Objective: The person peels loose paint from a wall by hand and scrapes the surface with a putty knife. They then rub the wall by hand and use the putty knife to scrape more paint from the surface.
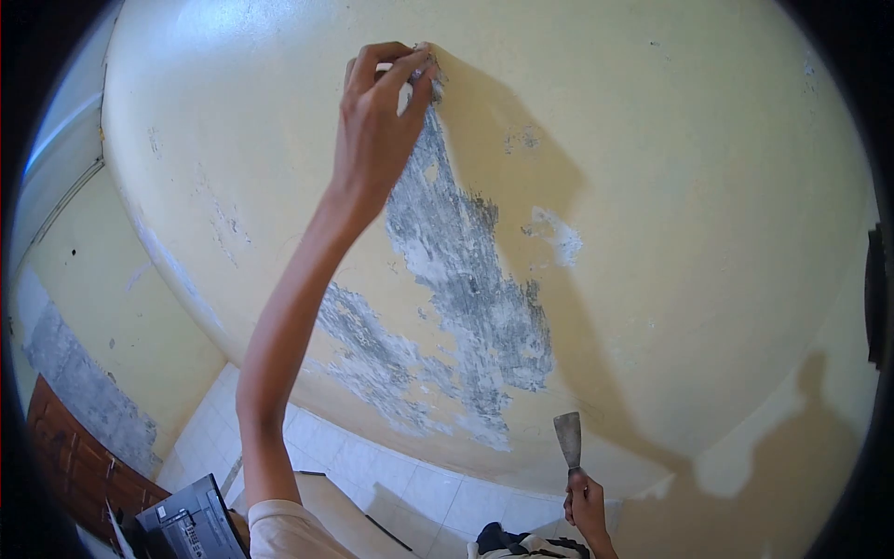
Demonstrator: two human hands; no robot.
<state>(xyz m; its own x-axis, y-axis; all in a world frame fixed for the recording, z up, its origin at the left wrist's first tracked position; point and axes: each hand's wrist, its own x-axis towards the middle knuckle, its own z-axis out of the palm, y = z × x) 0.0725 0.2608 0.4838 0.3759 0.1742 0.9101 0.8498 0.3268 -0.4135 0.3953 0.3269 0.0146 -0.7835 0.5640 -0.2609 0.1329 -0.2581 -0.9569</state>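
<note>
My left hand (380,116) is raised high against the yellow painted wall (689,205). Its fingers are bent and pinched together at the top end of a grey scraped patch (470,279), where the paint is gone. Whatever lies between the fingertips is too small to make out. Low on the right, my right hand (586,508) is closed around the handle of a putty knife (569,440). The blade points upward, apart from the patch.
A second scraped patch (372,359) lies lower left, and a small pale chipped spot (556,235) to the right. White floor tiles (428,494) run below the wall. A black monitor (196,522) and a brown wooden door (84,456) are at lower left.
</note>
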